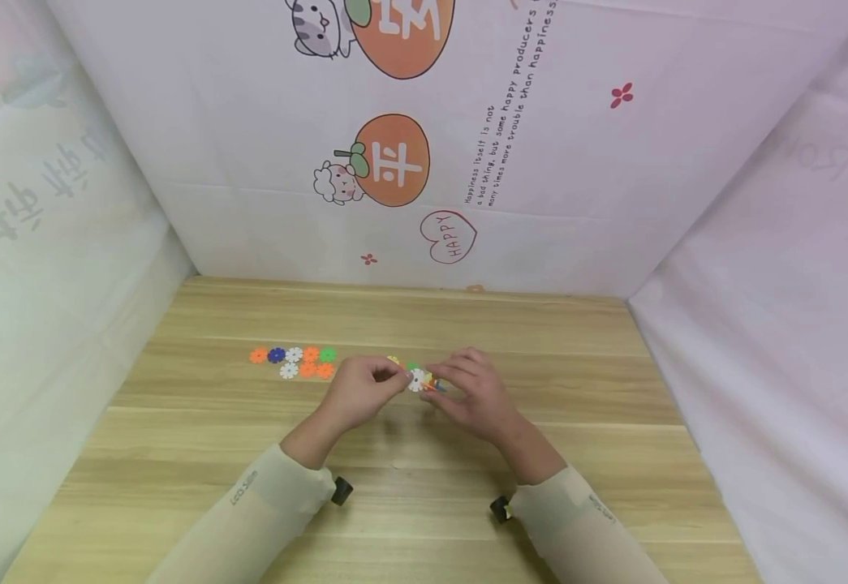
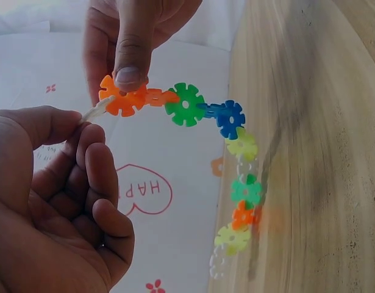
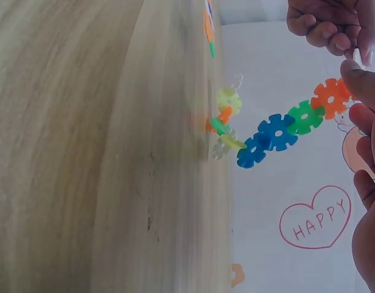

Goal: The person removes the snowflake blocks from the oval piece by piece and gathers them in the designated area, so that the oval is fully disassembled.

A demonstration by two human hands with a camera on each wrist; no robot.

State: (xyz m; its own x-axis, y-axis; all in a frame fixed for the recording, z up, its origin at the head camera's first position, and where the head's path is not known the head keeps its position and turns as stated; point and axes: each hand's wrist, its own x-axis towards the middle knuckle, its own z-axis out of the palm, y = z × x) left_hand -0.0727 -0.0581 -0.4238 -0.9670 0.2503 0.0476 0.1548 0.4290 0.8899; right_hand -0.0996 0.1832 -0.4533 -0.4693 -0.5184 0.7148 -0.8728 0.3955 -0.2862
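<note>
Between thumb and forefinger, my left hand point(image 1: 361, 391) pinches a white notched plastic disc point(image 2: 97, 110), seen edge-on in the left wrist view. My right hand point(image 1: 480, 396) grips an orange notched disc point(image 2: 128, 106), its thumb pressed on the face. The white disc's edge meets the orange disc's rim. From the orange disc runs a chain of interlocked discs, with a green disc point(image 2: 178, 113), blue discs point(image 3: 278, 132), then yellow, white, green and orange ones. The chain droops and its far part lies close over the wooden table point(image 1: 394, 503).
To the left on the table lie loose discs in two rows, among them a blue disc point(image 1: 276, 355), a green disc point(image 1: 328, 355) and several orange and white ones. A printed white cloth point(image 1: 263, 219) stands behind, with white cloth at both sides.
</note>
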